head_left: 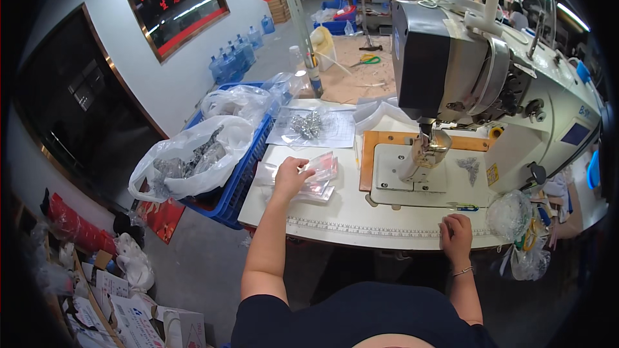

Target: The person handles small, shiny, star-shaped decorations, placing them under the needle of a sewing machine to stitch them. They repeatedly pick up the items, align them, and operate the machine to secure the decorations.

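Clear plastic packets [325, 169] with reddish tints lie in a loose, overlapping stack on the left part of the white table [351, 214], under your left hand [291, 177]. That hand is half closed, thumb and fingertips bent over the packets; you seem to be touching the top one, but I cannot tell whether you have it pinched. Your right hand [456, 235] is loosely curled at the near edge, by the measuring strip [374, 229], with nothing seen in it, though its palm is hidden. To handle the packets well, you would probably do best to take one by its edge, since thin film tends to cling and slide, and steady the rest with your right hand. Count two hands, one sewing machine [425, 58] to the right, one heap of silvery pieces [305, 125] on paper [340, 139] at the far side, one glittering triangular piece [469, 169], one small green-and-yellow tool [464, 207] just beyond your right hand, and one blue basket [258, 148] to the left. Packets overlap: at least two show, their full number hidden.
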### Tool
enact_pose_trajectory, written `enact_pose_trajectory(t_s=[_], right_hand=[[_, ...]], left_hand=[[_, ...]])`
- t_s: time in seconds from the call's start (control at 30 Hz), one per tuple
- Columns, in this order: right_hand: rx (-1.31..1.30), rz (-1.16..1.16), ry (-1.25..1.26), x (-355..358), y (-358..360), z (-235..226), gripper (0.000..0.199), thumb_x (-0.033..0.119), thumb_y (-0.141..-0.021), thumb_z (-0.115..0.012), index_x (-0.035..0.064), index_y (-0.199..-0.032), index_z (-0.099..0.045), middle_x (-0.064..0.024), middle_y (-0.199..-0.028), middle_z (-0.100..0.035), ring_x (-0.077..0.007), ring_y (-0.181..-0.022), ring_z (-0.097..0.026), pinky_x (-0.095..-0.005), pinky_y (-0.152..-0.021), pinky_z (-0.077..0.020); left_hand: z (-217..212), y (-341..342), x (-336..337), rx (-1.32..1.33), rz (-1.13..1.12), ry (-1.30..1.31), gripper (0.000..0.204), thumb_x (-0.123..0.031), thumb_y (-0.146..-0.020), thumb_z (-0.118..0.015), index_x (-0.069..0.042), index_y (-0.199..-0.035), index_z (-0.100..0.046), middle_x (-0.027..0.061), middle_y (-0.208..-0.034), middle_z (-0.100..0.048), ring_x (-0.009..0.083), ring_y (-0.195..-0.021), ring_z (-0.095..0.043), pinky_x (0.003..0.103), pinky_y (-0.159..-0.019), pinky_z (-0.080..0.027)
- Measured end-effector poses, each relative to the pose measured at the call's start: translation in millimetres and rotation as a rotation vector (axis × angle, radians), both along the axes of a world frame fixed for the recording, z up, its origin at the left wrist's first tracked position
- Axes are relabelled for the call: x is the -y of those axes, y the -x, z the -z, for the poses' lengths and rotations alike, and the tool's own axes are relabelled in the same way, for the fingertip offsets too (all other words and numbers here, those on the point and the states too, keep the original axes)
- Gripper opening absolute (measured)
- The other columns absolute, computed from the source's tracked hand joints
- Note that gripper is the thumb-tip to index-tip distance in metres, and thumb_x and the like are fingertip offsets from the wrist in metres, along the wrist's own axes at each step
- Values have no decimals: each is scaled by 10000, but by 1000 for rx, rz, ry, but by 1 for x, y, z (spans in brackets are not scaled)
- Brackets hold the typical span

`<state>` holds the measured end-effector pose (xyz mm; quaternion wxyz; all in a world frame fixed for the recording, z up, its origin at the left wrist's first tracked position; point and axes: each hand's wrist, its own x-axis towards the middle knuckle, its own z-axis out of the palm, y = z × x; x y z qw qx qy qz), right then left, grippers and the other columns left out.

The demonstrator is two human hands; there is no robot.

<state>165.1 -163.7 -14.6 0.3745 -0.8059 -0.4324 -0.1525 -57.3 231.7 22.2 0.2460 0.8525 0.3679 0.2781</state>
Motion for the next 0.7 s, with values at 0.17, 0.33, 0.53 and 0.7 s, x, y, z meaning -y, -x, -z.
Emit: enact_pose_trajectory(t_s=[0.17, 0.33, 0.53, 0.7], right_hand=[[-10, 13, 13, 1, 1, 2, 155, 77, -717, -672, 27, -851, -613, -116, -898, -581, -298, -888, -546, -379, -788, -451], [-71, -253, -43, -60, 30, -18, 231, 42, -709, -677, 35, -928, -605, -126, -936, -585, -300, -922, -561, -378, -790, -466], [116, -792, -68, -223, 88, -55, 443, 324, -831, -615, 55, -1177, -547, -131, -1301, -473, -332, -1211, -422, -448, -975, -365], [-37, -855, 244, -275, 79, -22, 402, 364, -870, -553, 54, -1124, -580, -144, -1248, -521, -350, -1192, -434, -429, -965, -376]], left_hand=[[19, 1, 2, 55, -79, -420, 204, -172, -739, -711, -13, -849, -644, 139, -803, -627, 253, -702, -620, 338, -652, -486], [26, 7, -9, 675, -208, 237, 133, -111, -870, -564, 12, -830, -593, 99, -747, -630, 180, -598, -607, 279, -586, -496], [20, 35, 8, 1356, -228, 332, 149, -153, -904, -554, -11, -947, -539, 81, -836, -587, 148, -774, -587, 260, -680, -489], [-28, 96, 43, 1543, -590, 82, 271, -238, -860, -594, 0, -979, -542, 69, -800, -541, 129, -708, -507, 232, -604, -418]])
